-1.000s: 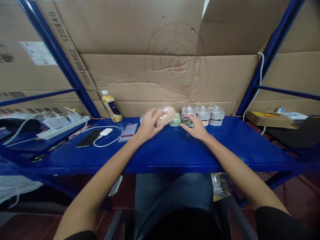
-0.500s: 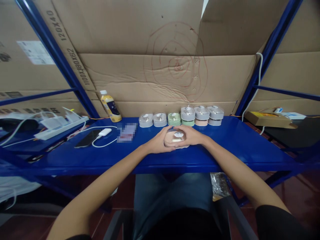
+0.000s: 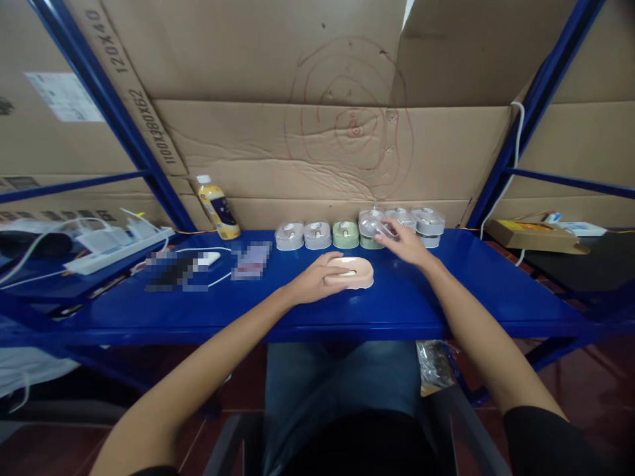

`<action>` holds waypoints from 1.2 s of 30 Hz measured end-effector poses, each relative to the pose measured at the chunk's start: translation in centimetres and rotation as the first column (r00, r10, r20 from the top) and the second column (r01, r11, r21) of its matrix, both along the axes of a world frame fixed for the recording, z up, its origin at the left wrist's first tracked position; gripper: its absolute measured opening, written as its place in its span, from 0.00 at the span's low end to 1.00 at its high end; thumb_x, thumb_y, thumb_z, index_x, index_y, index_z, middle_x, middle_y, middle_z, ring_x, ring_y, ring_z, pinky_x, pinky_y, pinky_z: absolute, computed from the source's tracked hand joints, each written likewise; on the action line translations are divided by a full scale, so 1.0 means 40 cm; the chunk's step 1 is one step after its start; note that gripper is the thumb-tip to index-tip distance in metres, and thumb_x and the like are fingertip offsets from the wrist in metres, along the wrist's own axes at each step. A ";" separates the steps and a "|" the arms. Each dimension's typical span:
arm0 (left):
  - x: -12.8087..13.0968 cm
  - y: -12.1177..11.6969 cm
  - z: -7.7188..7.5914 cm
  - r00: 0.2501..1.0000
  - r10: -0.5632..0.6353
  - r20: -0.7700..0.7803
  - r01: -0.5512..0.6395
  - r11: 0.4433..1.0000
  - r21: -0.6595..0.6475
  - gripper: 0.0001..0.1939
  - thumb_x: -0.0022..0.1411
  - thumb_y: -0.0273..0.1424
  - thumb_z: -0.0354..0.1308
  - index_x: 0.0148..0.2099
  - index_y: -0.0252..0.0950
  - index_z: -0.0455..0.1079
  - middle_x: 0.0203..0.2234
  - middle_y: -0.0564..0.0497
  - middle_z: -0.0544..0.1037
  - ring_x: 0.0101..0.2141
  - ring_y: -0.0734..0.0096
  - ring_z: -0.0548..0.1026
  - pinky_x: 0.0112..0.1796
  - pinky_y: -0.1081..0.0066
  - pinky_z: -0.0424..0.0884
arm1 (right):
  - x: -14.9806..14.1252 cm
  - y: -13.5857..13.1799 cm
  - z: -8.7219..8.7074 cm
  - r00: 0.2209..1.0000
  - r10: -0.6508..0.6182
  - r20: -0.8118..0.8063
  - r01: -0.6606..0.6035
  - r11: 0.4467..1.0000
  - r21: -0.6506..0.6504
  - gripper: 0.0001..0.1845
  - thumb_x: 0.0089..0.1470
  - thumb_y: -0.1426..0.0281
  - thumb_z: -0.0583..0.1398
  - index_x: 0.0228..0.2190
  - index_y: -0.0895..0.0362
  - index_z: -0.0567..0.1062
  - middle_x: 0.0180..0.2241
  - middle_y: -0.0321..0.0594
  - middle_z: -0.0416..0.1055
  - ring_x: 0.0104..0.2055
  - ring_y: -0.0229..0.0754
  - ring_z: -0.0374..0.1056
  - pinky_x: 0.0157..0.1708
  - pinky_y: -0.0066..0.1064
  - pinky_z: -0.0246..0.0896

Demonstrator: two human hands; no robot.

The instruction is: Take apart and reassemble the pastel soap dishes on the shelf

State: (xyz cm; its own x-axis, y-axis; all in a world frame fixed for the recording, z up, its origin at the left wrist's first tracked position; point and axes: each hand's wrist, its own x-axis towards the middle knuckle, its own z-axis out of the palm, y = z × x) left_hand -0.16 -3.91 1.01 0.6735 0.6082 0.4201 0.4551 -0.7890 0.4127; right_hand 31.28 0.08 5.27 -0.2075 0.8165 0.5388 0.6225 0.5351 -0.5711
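Note:
A pale pink rounded box base (image 3: 364, 272) with a slot in its top lies on the blue table, its clear cover off. My left hand (image 3: 320, 277) is closed around its left end, fingers over the top near the slot. Farther back and to the right, my right hand (image 3: 404, 243) grips a clear plastic lid (image 3: 378, 221) between thumb and fingers. The lid is in front of the stacked boxes and partly hides a grey one; whether it touches that box I cannot tell.
Along the back stand a grey box (image 3: 289, 236), another grey box (image 3: 317, 235), a green box (image 3: 345, 235) and stacked boxes (image 3: 429, 225). On the left are a yellow bottle (image 3: 218, 208), a blurred-out item (image 3: 252, 260), a cable and a power strip (image 3: 106, 254).
Both hands were around the pink box with its clear lid on. The lid has come off and moved back and right with my right hand; my left hand stays on the base.

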 end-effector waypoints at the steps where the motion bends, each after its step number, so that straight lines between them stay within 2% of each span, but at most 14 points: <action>1: -0.002 0.002 0.000 1.000 0.012 0.014 -0.012 1.000 0.013 0.22 0.72 0.46 0.59 0.61 0.45 0.78 0.68 0.42 0.64 0.69 0.47 0.64 0.69 0.44 0.60 | -0.006 -0.001 -0.003 1.000 0.002 0.009 -0.002 1.000 -0.005 0.36 0.58 0.44 0.64 0.59 0.53 0.73 0.52 0.49 0.79 0.48 0.58 0.76 0.50 0.54 0.72; 7: -0.027 0.023 0.009 0.993 0.082 0.084 -0.086 0.995 0.046 0.23 0.72 0.49 0.57 0.57 0.42 0.81 0.67 0.41 0.67 0.66 0.47 0.67 0.67 0.44 0.63 | -0.015 -0.002 -0.010 1.000 0.001 0.021 -0.001 1.000 -0.022 0.38 0.57 0.43 0.64 0.59 0.55 0.73 0.49 0.50 0.79 0.45 0.57 0.75 0.49 0.53 0.72; 10: -0.049 0.044 0.017 0.957 0.217 0.194 -0.236 0.968 0.085 0.25 0.73 0.50 0.53 0.57 0.39 0.81 0.64 0.41 0.70 0.64 0.49 0.70 0.66 0.47 0.65 | -0.009 0.000 -0.008 1.000 0.005 0.015 -0.005 1.000 -0.005 0.37 0.58 0.44 0.63 0.59 0.55 0.73 0.49 0.50 0.79 0.45 0.56 0.75 0.49 0.52 0.71; 12: -0.066 0.060 0.020 0.900 0.339 0.274 -0.374 0.923 0.088 0.27 0.75 0.49 0.49 0.56 0.37 0.80 0.61 0.40 0.72 0.61 0.50 0.71 0.65 0.49 0.66 | -0.008 -0.001 -0.007 1.000 0.007 0.014 -0.008 1.000 0.006 0.36 0.59 0.44 0.62 0.59 0.54 0.73 0.49 0.49 0.80 0.45 0.56 0.75 0.49 0.52 0.71; 14: -0.079 0.069 0.020 0.869 0.403 0.287 -0.442 0.894 0.080 0.27 0.75 0.49 0.47 0.56 0.35 0.80 0.59 0.40 0.73 0.59 0.50 0.73 0.65 0.48 0.67 | -0.010 -0.003 -0.006 1.000 0.007 0.011 -0.007 1.000 0.011 0.35 0.61 0.43 0.61 0.58 0.54 0.73 0.47 0.49 0.80 0.45 0.56 0.75 0.49 0.52 0.71; 16: -0.082 0.063 0.017 0.910 0.353 0.216 -0.379 0.921 0.092 0.27 0.74 0.49 0.49 0.57 0.36 0.79 0.61 0.39 0.71 0.61 0.49 0.71 0.65 0.46 0.66 | -0.012 -0.004 -0.006 1.000 0.003 0.006 -0.003 1.000 0.008 0.35 0.61 0.43 0.59 0.58 0.55 0.74 0.46 0.49 0.80 0.45 0.56 0.76 0.48 0.52 0.72; 19: -0.063 0.031 0.014 0.989 0.141 0.038 -0.144 0.985 0.099 0.25 0.73 0.48 0.54 0.61 0.39 0.76 0.68 0.40 0.64 0.68 0.47 0.64 0.68 0.46 0.62 | -0.015 -0.005 -0.007 1.000 0.002 -0.002 -0.002 1.000 -0.003 0.37 0.63 0.42 0.57 0.59 0.56 0.73 0.45 0.49 0.80 0.44 0.57 0.76 0.49 0.54 0.72; 22: -0.036 -0.002 0.013 0.997 0.010 -0.077 -0.004 0.997 0.077 0.24 0.73 0.46 0.56 0.66 0.43 0.72 0.70 0.41 0.62 0.71 0.48 0.59 0.70 0.48 0.59 | -0.020 -0.006 -0.012 1.000 0.027 -0.008 -0.027 1.000 -0.007 0.37 0.63 0.42 0.58 0.60 0.55 0.72 0.49 0.50 0.79 0.48 0.59 0.76 0.51 0.55 0.72; 26: -0.019 -0.008 0.008 0.997 0.019 -0.073 -0.014 0.998 0.056 0.31 0.68 0.47 0.62 0.68 0.40 0.68 0.68 0.38 0.63 0.70 0.45 0.60 0.69 0.46 0.61 | -0.046 -0.017 -0.026 0.987 0.149 0.057 -0.151 0.988 0.030 0.40 0.56 0.44 0.66 0.62 0.53 0.72 0.58 0.51 0.76 0.56 0.61 0.74 0.56 0.56 0.70; 31: -0.013 0.022 -0.011 0.985 0.155 0.074 -0.146 0.982 -0.123 0.56 0.53 0.54 0.73 0.74 0.38 0.53 0.68 0.33 0.65 0.67 0.35 0.65 0.66 0.38 0.63 | -0.106 -0.039 -0.046 0.926 0.331 0.180 -0.345 0.937 0.056 0.46 0.51 0.45 0.71 0.64 0.53 0.71 0.60 0.52 0.74 0.60 0.60 0.72 0.61 0.55 0.66; 33: -0.006 0.034 -0.022 0.966 0.196 0.169 -0.160 0.966 -0.205 0.63 0.48 0.53 0.77 0.75 0.38 0.48 0.67 0.31 0.66 0.65 0.34 0.68 0.63 0.38 0.65 | -0.126 -0.043 -0.050 0.912 0.347 0.217 -0.365 0.930 0.048 0.48 0.49 0.45 0.71 0.65 0.53 0.71 0.60 0.53 0.74 0.60 0.61 0.72 0.61 0.56 0.66; 36: 0.007 0.044 -0.035 0.937 0.202 0.284 -0.116 0.949 -0.292 0.71 0.42 0.51 0.80 0.77 0.38 0.42 0.63 0.30 0.70 0.63 0.36 0.71 0.62 0.38 0.66 | -0.142 -0.045 -0.054 0.899 0.337 0.281 -0.360 0.933 0.032 0.49 0.47 0.44 0.73 0.64 0.54 0.72 0.56 0.52 0.74 0.57 0.61 0.72 0.59 0.55 0.68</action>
